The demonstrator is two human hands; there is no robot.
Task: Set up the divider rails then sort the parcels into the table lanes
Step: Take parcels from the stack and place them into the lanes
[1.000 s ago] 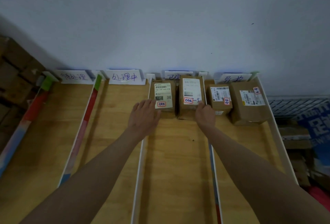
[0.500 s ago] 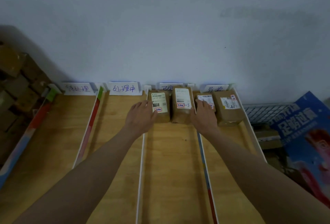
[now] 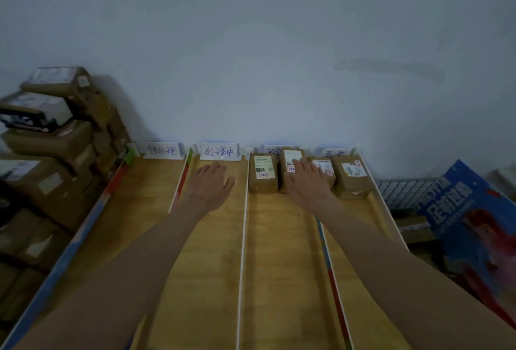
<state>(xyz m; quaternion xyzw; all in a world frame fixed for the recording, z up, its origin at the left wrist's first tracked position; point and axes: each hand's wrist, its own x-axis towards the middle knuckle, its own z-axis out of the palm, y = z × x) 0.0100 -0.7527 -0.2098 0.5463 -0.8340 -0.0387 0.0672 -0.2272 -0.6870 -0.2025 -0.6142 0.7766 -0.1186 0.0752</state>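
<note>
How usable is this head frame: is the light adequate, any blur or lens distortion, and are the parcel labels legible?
Head view: dim, bluish light; wide-angle bending bows the white divider rail and spreads the forearms; the left hand is slightly soft; lane signs show handwriting, but print on the parcels is too small to read; stacked boxes at left sit in shadow.

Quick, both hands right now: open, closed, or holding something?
Left hand: open, fingers spread over the second lane, holding nothing.
Right hand: open, fingers lying flat on the middle parcel.
</note>
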